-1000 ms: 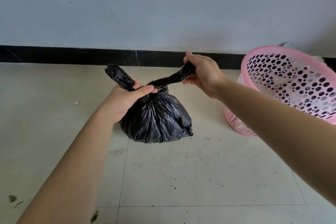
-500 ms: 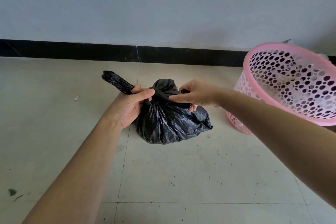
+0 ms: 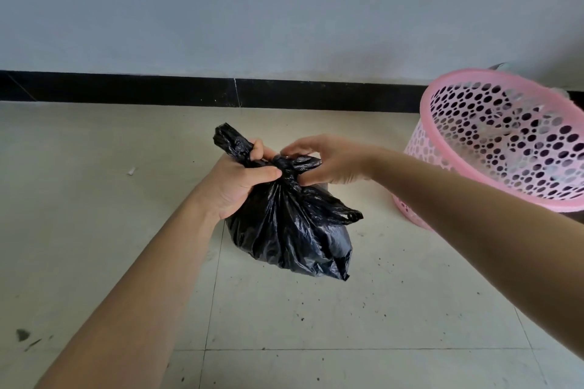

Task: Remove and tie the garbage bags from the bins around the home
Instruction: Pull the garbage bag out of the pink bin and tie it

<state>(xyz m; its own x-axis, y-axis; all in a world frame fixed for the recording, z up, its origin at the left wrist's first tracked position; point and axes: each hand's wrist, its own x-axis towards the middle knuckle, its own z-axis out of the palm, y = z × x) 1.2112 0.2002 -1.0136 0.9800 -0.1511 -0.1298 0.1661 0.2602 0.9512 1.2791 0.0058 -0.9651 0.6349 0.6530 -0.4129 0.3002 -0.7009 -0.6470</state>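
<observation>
garbage bag (image 3: 294, 230) hangs left of the pink bin (image 3: 493, 148), above the floor. left hand (image 3: 243, 180) grips its twisted neck; right hand (image 3: 328, 164) pinches the knot, fingers partly spread.

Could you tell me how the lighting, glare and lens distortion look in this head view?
Head view: soft, even light, with only faint shadows on the wall. Mild sheen on the black garbage bag, no harsh glare. Wide-angle stretch enlarges the forearms and the pink bin toward the edges. The left hand and right hand at the knot look sharp.
</observation>
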